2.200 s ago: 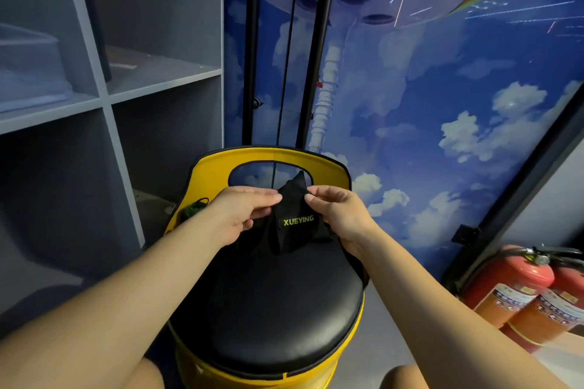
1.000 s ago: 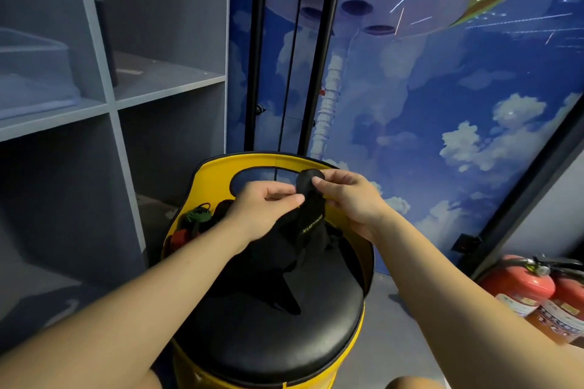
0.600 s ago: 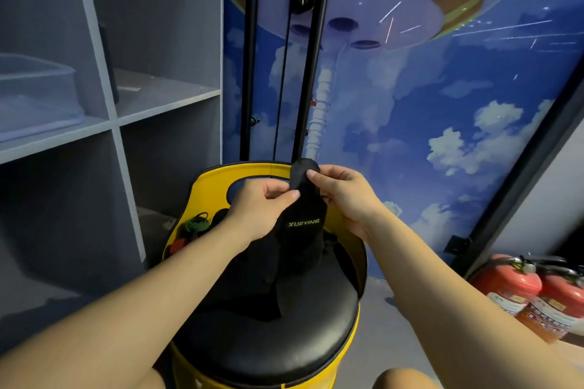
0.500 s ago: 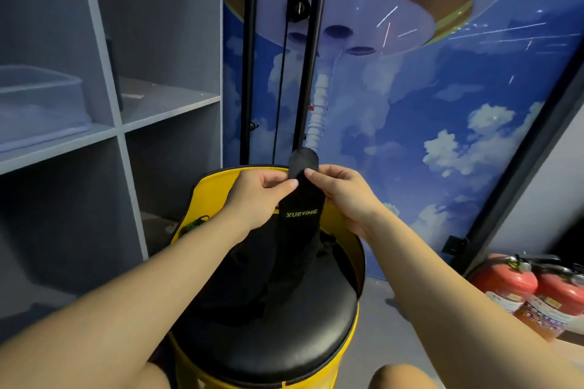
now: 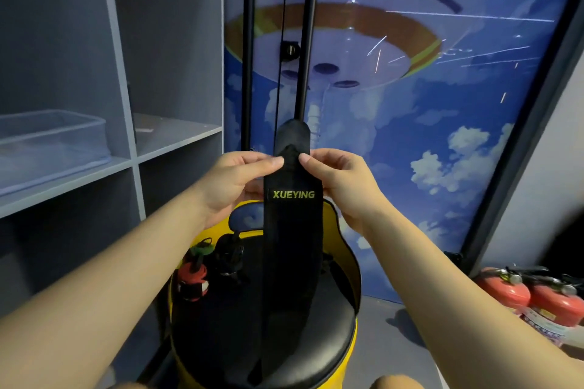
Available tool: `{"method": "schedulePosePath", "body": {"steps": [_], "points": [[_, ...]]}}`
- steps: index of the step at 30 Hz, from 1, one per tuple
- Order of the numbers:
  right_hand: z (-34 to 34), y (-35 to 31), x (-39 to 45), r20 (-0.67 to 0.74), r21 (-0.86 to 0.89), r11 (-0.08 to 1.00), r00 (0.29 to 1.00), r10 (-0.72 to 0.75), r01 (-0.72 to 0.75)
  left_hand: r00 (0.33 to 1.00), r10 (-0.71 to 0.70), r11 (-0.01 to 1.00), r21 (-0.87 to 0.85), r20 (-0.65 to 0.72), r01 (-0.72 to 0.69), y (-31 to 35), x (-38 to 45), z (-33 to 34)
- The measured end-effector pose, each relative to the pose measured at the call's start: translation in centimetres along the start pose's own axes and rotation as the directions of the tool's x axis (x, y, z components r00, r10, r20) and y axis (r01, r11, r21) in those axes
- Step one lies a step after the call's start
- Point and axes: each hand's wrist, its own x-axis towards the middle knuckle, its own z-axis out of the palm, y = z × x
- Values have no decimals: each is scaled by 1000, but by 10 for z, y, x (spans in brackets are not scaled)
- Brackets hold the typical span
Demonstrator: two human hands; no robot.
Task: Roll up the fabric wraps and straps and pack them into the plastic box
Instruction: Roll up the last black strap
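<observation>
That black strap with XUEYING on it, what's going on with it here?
A person is holding the black strap up by its top end, left hand and right hand pinching either side. It hangs straight down, unrolled, its lower end reaching the black seat of a yellow stool. A clear plastic box sits on the grey shelf to the left, so rolling and packing are not yet done.
</observation>
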Motion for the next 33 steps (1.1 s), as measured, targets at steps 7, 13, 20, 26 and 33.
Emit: {"method": "schedulePosePath", "body": {"steps": [7,13,20,26,33], "points": [[8,53,1,-11,-92,982,987,162,-162,964,-244,962,101,-102,255,-58,2,-14],[19,140,3,-56,-198,930,951,304,-309,872,-348,860,253,-345,443,-162,17,-21],[21,183,29,-102,-204,900,923,371,-385,832,-375,857,190,-409,479,-213,42,-34],[16,212,54,-103,-184,889,908,407,-419,823,-405,858,145,-399,492,-236,68,-44],[-11,257,77,-143,-205,858,882,450,-471,803,-372,879,102,-465,466,-267,91,-52]]}}
